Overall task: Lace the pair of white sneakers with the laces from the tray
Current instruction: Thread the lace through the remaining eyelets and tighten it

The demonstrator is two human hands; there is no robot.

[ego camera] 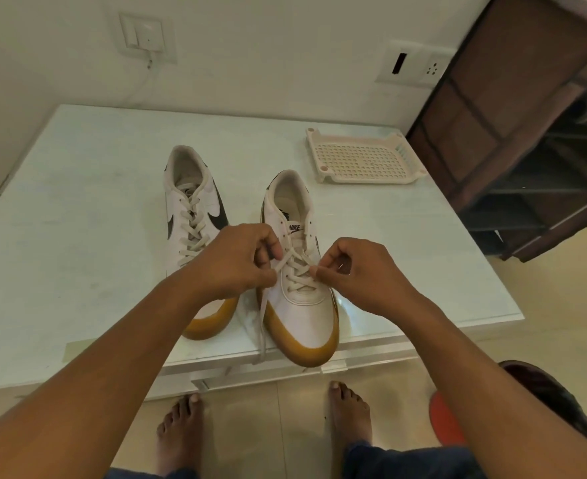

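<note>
Two white sneakers with tan soles stand on the white table (78, 202), toes toward me. The left sneaker (190, 216) has a lace crossed up through its eyelets. The right sneaker (300, 305) is laced only over its lower eyelets. My left hand (237, 261) pinches one end of the white lace (294, 267) on the shoe's left side. My right hand (361, 271) pinches the other end at the right eyelets. A loose length of lace hangs down past the table's front edge. The cream perforated tray (364, 159) lies at the back right, with nothing in it.
A dark wooden shelf unit (527, 115) stands right of the table. Wall sockets (413, 63) sit behind. My bare feet (181, 437) are on the tiled floor below the table edge, beside a red and dark object (447, 420).
</note>
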